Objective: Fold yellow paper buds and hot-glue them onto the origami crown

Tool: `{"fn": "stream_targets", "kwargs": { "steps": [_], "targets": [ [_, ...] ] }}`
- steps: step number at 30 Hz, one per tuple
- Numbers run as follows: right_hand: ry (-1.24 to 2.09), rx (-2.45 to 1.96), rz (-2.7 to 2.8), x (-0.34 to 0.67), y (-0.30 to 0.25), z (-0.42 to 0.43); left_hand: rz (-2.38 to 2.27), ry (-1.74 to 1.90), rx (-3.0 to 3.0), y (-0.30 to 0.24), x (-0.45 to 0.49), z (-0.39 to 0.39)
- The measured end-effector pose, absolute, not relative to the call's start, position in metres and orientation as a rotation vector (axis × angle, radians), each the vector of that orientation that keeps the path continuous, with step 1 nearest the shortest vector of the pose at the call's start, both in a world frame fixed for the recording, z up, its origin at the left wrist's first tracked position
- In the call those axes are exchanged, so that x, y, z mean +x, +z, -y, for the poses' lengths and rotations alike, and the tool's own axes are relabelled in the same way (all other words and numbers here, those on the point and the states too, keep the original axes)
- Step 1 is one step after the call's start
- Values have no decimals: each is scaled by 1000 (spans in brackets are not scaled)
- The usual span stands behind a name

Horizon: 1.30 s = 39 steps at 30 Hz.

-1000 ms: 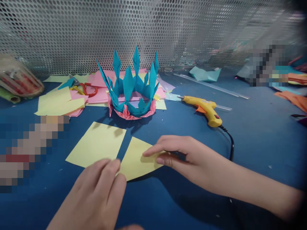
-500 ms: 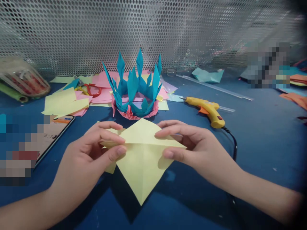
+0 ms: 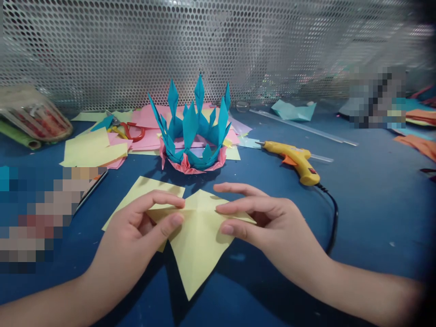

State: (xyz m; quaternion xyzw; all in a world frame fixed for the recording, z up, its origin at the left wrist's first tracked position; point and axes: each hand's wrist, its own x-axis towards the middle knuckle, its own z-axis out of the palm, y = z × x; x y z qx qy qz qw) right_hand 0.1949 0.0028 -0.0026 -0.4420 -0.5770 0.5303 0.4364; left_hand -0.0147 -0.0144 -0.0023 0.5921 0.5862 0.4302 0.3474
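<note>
Change: yellow sheet [image 3: 199,254] has its lower tip swung leftward since half a second ago | Left hand [image 3: 126,231], right hand [image 3: 275,227]: fingers pinch opposite sides | Place: before blue crown [image 3: 190,127] | Judged: creasing seems unfinished

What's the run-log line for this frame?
left hand: pinching creased yellow paper | right hand: pinching its opposite side | second yellow sheet: partly hidden by left hand | teal-and-pink paper crown: beyond both hands
</note>
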Motion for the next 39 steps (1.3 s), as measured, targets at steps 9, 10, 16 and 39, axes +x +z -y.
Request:
{"fn": "stream_targets", "kwargs": {
  "steps": [9, 10, 16, 39],
  "targets": [
    [1093, -923, 1460, 193, -2, 2, -1349, 1221, 1567, -1, -12, 10],
    [1117, -915, 1462, 192, -2, 2, -1337, 1211, 1516, -1, -11, 10],
    [1279, -917, 1480, 191, -8, 0, -1294, 1135, 1417, -2, -13, 20],
    [955, -929, 1828, 186, -11, 1, -1235, 1089, 2055, -8, -12, 25]
  ]
}}
